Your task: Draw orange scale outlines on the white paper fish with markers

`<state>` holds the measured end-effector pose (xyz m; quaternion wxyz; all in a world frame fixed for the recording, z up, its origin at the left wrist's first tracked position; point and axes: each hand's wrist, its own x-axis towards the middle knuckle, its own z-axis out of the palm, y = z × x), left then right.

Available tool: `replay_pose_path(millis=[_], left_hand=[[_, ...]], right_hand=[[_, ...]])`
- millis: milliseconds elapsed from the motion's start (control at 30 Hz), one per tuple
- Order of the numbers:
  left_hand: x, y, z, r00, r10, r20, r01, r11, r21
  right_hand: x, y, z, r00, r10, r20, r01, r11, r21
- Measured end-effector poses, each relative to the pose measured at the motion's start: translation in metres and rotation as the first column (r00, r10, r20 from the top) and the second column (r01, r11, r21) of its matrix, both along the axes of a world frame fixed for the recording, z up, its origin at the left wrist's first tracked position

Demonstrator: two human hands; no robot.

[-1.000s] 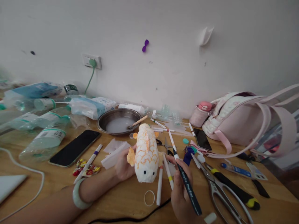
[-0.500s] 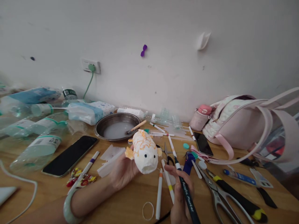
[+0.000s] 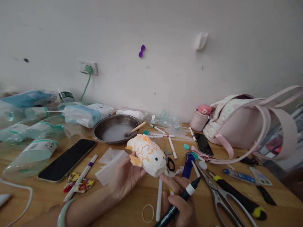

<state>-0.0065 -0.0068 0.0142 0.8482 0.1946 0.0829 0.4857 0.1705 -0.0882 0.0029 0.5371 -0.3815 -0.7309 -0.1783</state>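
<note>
A white fish figure (image 3: 149, 154) with orange scale lines, orange fins and black dot eyes is held above the table in my left hand (image 3: 126, 178), whose fingers wrap its side and underside. My right hand (image 3: 181, 203) grips a black acrylic marker (image 3: 176, 205), its tip pointing up and to the right, away from the fish. One right fingertip reaches the fish's mouth end and seems to touch it. Beneath the hands lie white markers (image 3: 159, 200) and a rubber band (image 3: 148, 213).
A metal bowl (image 3: 96, 134) of cloudy liquid with a brush stands behind the fish. Cut plastic bottles (image 3: 35, 154) and a phone (image 3: 67, 159) lie left. Large scissors (image 3: 217, 195), a yellow-black cutter (image 3: 236, 192) and a pink bag (image 3: 236, 126) occupy the right.
The fish has turned so its head points more to the right. My right hand has swung the marker's tip from up-left to up-right and brought a finger to the fish's mouth.
</note>
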Motion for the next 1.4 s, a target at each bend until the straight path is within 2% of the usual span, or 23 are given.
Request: replay_pose_path(millis=[100,200,467,667,933,1133,1400], left_hand=[[0.003,-0.004,0.000,1.000,0.004,0.000,-0.004,1.000,-0.007],[0.005,-0.008,0.000,1.000,0.010,-0.004,-0.010,1.000,-0.022],[0.011,-0.019,0.004,0.998,0.044,-0.052,-0.048,0.996,-0.079],[0.012,-0.024,0.008,0.989,0.122,-0.079,-0.131,0.984,-0.118],[0.012,-0.022,0.010,0.976,0.184,-0.119,-0.202,0.967,-0.155],[0.010,-0.022,0.005,0.971,0.209,-0.113,-0.223,0.965,-0.135],[0.009,-0.022,0.002,0.972,0.196,-0.129,-0.208,0.974,-0.085]], right_hand=[[-0.003,0.002,0.012,0.995,-0.064,0.072,0.062,0.997,0.038],[-0.006,0.002,0.016,0.993,-0.088,0.081,0.084,0.995,0.059],[-0.007,0.004,0.007,0.994,-0.111,-0.021,0.112,0.992,0.058],[-0.004,0.005,-0.003,0.992,-0.102,-0.067,0.107,0.991,0.075],[-0.001,0.006,-0.001,0.990,-0.118,-0.075,0.121,0.992,0.039],[-0.001,0.008,-0.006,0.989,-0.108,-0.101,0.109,0.994,0.008],[-0.002,0.011,-0.003,0.970,-0.136,-0.202,0.129,0.991,-0.045]])
